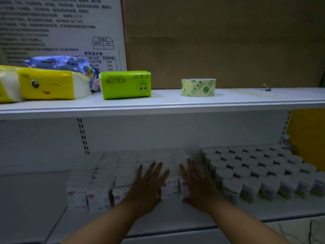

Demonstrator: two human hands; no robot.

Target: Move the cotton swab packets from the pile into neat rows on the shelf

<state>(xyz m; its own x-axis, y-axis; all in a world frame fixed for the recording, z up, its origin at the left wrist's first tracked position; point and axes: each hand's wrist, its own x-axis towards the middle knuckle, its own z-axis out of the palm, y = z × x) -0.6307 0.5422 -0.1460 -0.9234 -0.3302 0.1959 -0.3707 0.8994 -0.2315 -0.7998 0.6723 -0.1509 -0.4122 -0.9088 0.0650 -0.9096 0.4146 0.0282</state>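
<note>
On shelf (pixel 175 217): left hand (pixel 146 187), right hand (pixel 198 185) flat on packets (pixel 98 198), fingers straight. Probably light, soft, slippery; grasp by sides.

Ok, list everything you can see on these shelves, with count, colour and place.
cotton swab packets: many, white, lower shelf left and centre
round tubs: many, white, lower shelf right
tissue pack: one, yellow, upper shelf left
patterned bag: one, blue, behind it
small pack: one, green, right of those
tape roll: one, yellowish, upper shelf middle
cardboard box: one, brown, behind tape
left hand: one, flat on packets
right hand: one, flat on packets
</note>
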